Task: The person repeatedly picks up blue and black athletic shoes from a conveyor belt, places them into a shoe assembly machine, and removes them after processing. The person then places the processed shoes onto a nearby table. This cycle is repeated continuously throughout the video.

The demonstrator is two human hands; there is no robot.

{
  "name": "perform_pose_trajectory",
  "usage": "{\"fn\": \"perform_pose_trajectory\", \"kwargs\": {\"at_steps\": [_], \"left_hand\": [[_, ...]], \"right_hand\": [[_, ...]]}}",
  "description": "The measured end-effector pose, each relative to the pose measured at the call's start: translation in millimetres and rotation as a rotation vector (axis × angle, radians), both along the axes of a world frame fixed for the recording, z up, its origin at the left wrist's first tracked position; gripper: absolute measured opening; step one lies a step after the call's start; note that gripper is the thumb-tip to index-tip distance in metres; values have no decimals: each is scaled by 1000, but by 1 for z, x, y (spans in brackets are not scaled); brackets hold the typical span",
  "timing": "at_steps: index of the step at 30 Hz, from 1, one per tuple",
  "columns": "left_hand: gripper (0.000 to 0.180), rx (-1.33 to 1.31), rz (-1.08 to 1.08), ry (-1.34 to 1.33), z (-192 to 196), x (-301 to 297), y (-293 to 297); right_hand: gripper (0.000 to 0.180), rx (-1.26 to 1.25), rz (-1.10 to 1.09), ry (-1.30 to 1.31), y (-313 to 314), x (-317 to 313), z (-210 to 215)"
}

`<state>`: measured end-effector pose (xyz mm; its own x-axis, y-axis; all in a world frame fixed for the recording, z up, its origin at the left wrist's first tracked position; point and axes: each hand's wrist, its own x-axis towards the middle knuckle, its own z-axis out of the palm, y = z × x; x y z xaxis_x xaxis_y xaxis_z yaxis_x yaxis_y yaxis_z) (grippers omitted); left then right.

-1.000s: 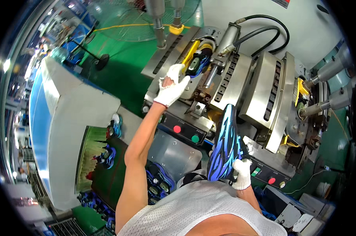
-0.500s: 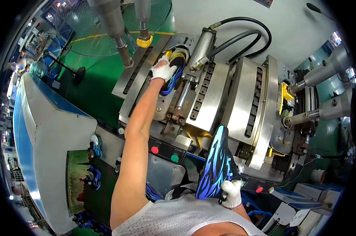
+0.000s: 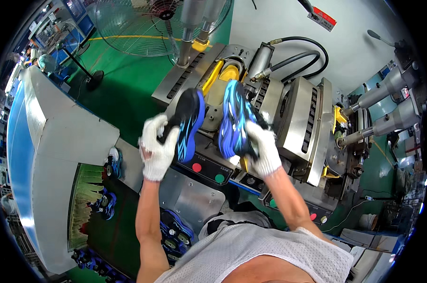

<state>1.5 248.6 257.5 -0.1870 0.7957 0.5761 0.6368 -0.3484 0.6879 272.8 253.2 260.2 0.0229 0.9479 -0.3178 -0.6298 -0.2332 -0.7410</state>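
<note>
Both my hands wear white knitted gloves, and each is closed on a shoe in front of the press machine (image 3: 296,127). In my left hand (image 3: 156,146) is a black shoe with a blue-purple sole edge (image 3: 190,127), gripped near its heel end, toe pointing away from me. My right hand (image 3: 264,147) grips a second shoe with black and light-blue flame patterns (image 3: 232,120), tilted so that its patterned side shows. A narrow gap separates the two shoes. Just beyond them lies the press's left station, with its yellow pads (image 3: 230,73).
A control panel with a red button (image 3: 197,167) and a green button (image 3: 219,178) runs along the press's front. Several shoes (image 3: 175,231) lie low by my left arm. More shoes (image 3: 108,205) sit at the brush-curtained opening on the left. A large fan (image 3: 142,28) stands behind.
My left hand has drawn back from the left press station, bringing its shoe toward me. My right hand has raised its shoe from near my body to beside the other one.
</note>
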Motion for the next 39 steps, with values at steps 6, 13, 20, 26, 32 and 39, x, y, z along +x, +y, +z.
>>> {"fn": "perform_pose_trajectory", "kwargs": {"at_steps": [6,13,20,26,32,39], "left_hand": [[37,-341,114,-40,-84,-22,-159],[37,-692,389,-181,-133,11,-256],[37,-581,497,-267,-154,49,-272],[33,-531,653,-400,-152,91,-293],[36,-390,749,-398,-158,89,-329],[35,-385,1115,-393,-158,61,-394]], "right_hand": [[30,-202,12,-539,219,-59,-49],[27,-185,-192,-1603,346,-43,-218],[26,193,700,-1960,439,83,-231],[46,432,500,-1293,301,29,-81],[85,1155,367,-1858,28,5,-116],[113,895,871,-2297,-24,24,-217]]}}
